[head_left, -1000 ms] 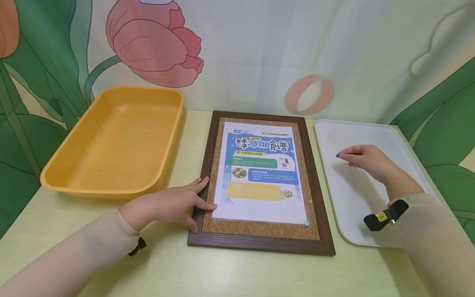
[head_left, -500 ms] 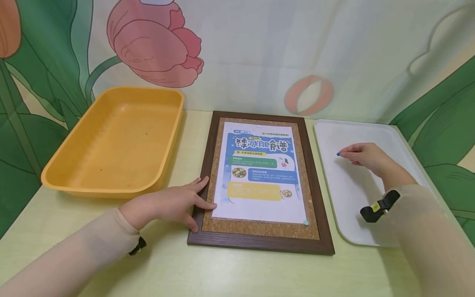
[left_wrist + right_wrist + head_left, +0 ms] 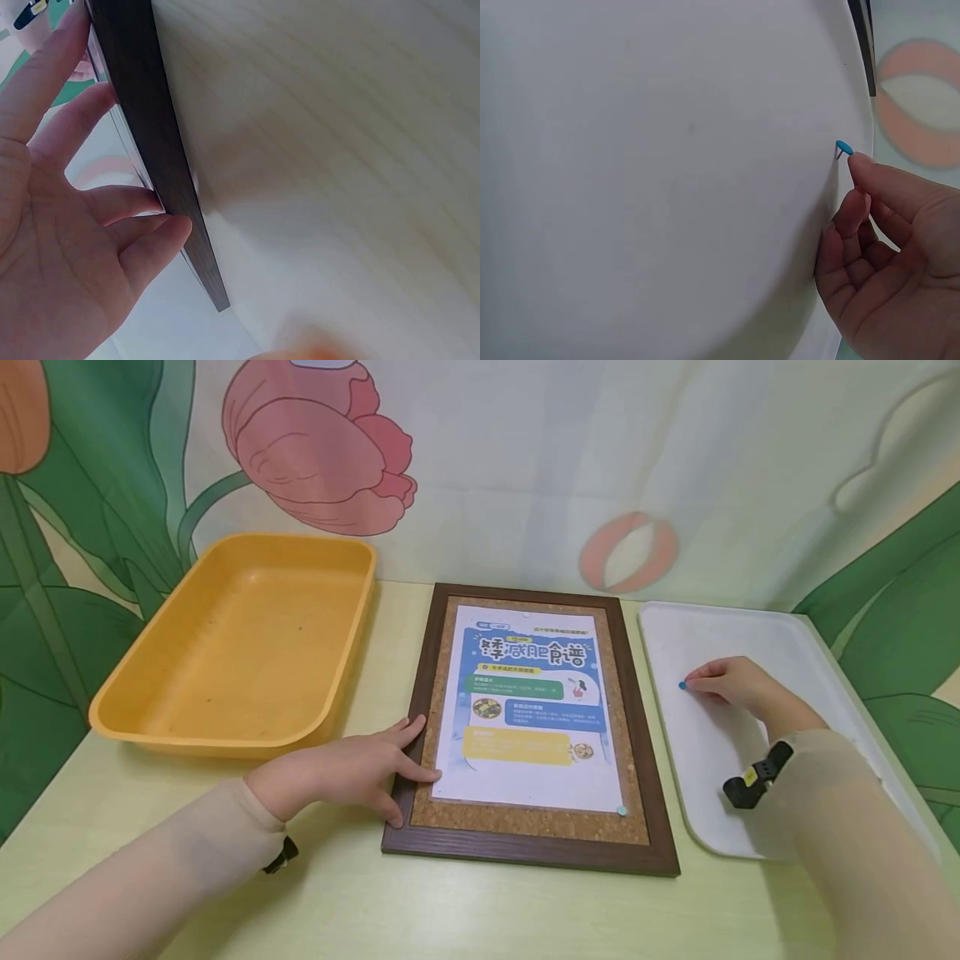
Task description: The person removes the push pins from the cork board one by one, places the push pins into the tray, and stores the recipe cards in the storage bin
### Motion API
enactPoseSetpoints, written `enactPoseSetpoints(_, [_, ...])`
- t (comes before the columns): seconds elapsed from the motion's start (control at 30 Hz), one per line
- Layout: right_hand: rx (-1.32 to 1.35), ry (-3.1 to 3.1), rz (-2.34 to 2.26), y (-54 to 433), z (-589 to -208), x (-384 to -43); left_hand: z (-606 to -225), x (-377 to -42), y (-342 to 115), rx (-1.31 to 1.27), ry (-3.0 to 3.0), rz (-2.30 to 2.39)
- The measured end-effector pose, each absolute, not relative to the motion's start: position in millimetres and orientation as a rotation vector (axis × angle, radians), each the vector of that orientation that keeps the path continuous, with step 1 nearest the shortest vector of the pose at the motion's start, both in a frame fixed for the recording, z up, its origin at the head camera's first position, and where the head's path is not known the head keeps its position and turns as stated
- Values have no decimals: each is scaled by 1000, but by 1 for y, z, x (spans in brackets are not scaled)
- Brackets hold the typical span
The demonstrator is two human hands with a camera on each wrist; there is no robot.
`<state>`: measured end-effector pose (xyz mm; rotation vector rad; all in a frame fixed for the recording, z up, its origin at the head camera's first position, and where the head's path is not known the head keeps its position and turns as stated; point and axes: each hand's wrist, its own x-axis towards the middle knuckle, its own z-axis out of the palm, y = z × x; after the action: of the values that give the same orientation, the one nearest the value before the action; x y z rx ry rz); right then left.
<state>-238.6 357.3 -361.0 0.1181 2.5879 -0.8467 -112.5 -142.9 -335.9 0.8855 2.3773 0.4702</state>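
over white tray, blue pushpin now lower

Soft shadow on white tray

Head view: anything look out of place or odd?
Slightly: the poster sits high on the cork, with more cork bare below than above. The tub has dark specks on its floor, too small to identify.

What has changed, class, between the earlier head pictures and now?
The right hand and the blue pin at its fingertips have shifted slightly down in the picture; the right sleeve has shifted left. No visible grasp or release. The left hand stays on the dark frame; yellow tub and white tray are unmoved.
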Motion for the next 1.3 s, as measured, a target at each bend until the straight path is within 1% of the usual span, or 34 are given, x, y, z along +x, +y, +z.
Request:
enactPoseSetpoints(0.27, [101,2596,-834,362,-364,-239,-335,-112,-142,886,2377,463])
enactPoseSetpoints(0.5, [109,2583,-836,363,-355,-230,-334,-112,-141,892,2377,466])
enactPoseSetpoints(0.93, [-18,2565,-951,347,-341,-205,-336,-112,-143,900,2379,481])
enactPoseSetpoints(1.3, [-101,2552,-1011,344,-342,-184,-338,-113,-143,914,2376,477])
